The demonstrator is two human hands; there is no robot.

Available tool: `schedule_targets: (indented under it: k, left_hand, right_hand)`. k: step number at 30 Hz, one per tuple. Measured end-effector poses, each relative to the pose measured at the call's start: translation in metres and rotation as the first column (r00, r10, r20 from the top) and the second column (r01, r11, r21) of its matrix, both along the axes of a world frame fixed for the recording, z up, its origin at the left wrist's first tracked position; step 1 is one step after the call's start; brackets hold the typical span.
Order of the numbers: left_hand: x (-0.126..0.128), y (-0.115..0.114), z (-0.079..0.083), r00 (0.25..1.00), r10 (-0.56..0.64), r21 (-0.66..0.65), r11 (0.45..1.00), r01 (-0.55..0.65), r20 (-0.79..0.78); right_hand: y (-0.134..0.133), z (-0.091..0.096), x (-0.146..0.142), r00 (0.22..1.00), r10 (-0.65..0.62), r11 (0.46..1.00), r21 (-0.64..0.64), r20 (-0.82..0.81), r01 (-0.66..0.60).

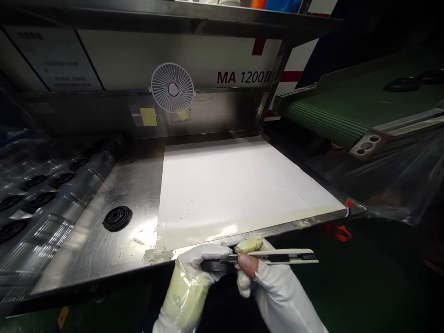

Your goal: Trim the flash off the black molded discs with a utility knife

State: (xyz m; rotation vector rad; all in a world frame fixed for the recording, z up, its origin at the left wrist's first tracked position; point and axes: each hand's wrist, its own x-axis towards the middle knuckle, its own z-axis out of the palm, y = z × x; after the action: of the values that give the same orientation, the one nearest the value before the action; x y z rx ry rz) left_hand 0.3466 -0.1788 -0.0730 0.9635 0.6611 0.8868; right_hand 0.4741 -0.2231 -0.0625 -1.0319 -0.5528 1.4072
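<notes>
Both my hands wear white gloves and meet just below the front edge of the steel table (104, 240). My left hand (197, 263), wrapped in yellowish tape at the wrist, is closed around a dark round part (213, 267). My right hand (256, 273), with a bare fingertip and a taped finger, grips a slim utility knife (287, 256) that points right, with its near end against the dark part. A white sheet (236, 185) is taped flat on the table just beyond my hands.
A black round part (117, 218) lies on the steel left of the sheet. Clear trays with several more black parts (38, 199) sit at far left. A green conveyor belt (347, 111) carrying black parts runs at right. A small white fan (172, 88) hangs on the back wall.
</notes>
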Motion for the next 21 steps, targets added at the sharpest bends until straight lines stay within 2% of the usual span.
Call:
schedule_targets:
  k: [2, 6, 10, 14, 18, 21]
  left_hand:
    - [0.001, -0.002, 0.0, 1.0, 0.017, -0.008, 1.0, -0.017, 0.014]
    - [-0.002, -0.007, -0.015, 0.995, 0.084, -0.054, 0.995, -0.082, 0.047]
    - [-0.003, -0.008, -0.024, 0.995, 0.066, -0.028, 0.998, -0.064, 0.068]
    - [-0.003, -0.008, -0.019, 0.994, 0.107, -0.022, 0.994, -0.106, 0.036]
    - [-0.002, -0.009, -0.01, 0.997, 0.066, -0.028, 0.997, -0.065, 0.035]
    - [-0.003, -0.009, -0.011, 0.995, 0.088, -0.025, 0.996, -0.087, 0.053]
  right_hand:
    - [-0.001, 0.0, -0.002, 1.0, -0.013, 1.0, 0.015, 0.023, 0.013]
    - [-0.004, -0.001, 0.0, 0.998, 0.0, 0.999, 0.037, 0.065, -0.002]
    - [-0.005, 0.0, 0.0, 0.998, -0.026, 0.999, 0.046, 0.058, 0.023]
    - [-0.006, 0.001, -0.001, 0.997, 0.006, 0.999, 0.054, 0.075, -0.01]
    - [-0.008, 0.002, 0.0, 0.997, -0.023, 0.998, 0.053, 0.079, 0.019]
    - [-0.008, 0.003, 0.002, 0.994, 0.047, 0.998, 0.041, 0.099, -0.051]
